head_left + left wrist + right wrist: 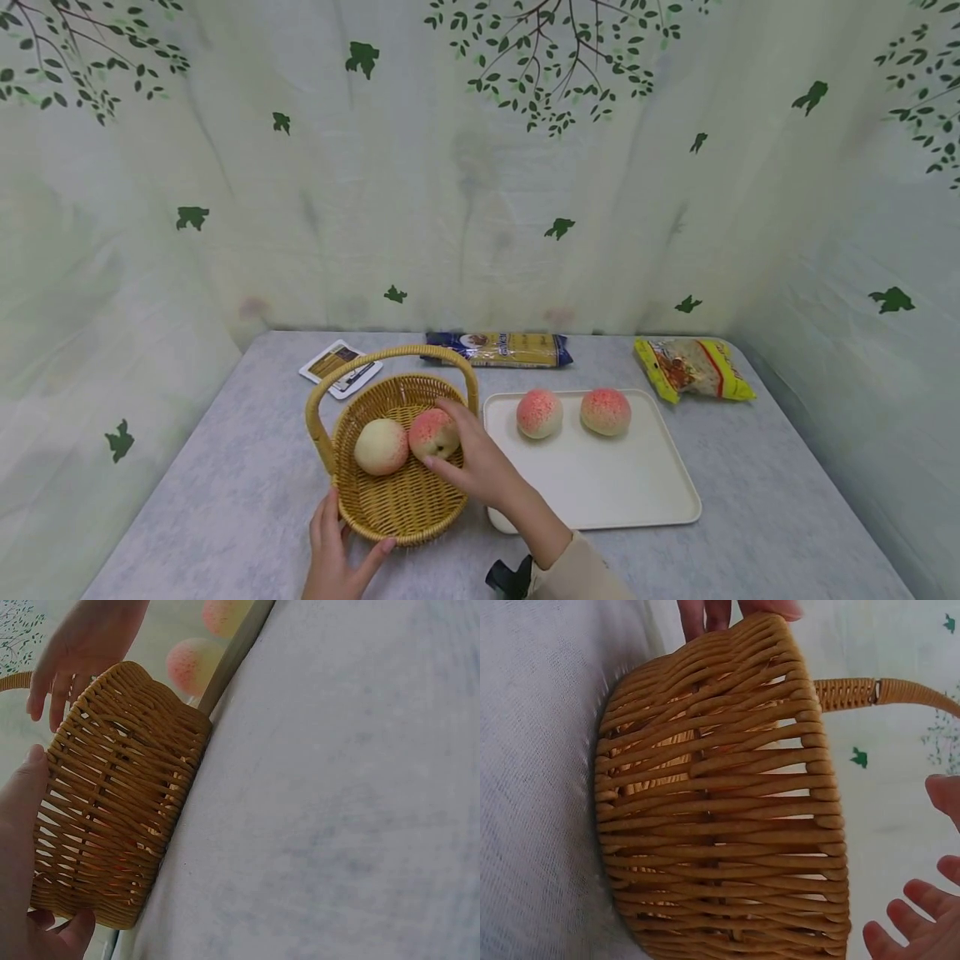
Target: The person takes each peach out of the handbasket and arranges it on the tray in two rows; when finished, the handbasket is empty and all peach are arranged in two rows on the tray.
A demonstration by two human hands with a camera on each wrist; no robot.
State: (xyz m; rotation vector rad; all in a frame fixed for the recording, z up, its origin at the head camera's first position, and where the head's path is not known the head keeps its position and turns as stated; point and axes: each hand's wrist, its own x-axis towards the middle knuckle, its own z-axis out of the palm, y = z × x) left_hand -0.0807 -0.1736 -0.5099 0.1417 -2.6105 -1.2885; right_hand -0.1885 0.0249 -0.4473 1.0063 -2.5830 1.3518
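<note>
A wicker basket with an arched handle stands on the table, holding a pale peach and a redder peach. My left hand holds the basket's near left side, thumb and fingers spread around its outer wall. Over the basket's right side is my right hand, its thumb and fingers about the redder peach in the head view. The right wrist view shows this right hand above the rim with fingers apart and nothing between them.
Right of the basket lies a white tray bearing two peaches, one left and one right. Behind are a white card-like packet, a long blue-and-gold packet and a yellow bag. A leaf-patterned curtain surrounds the table.
</note>
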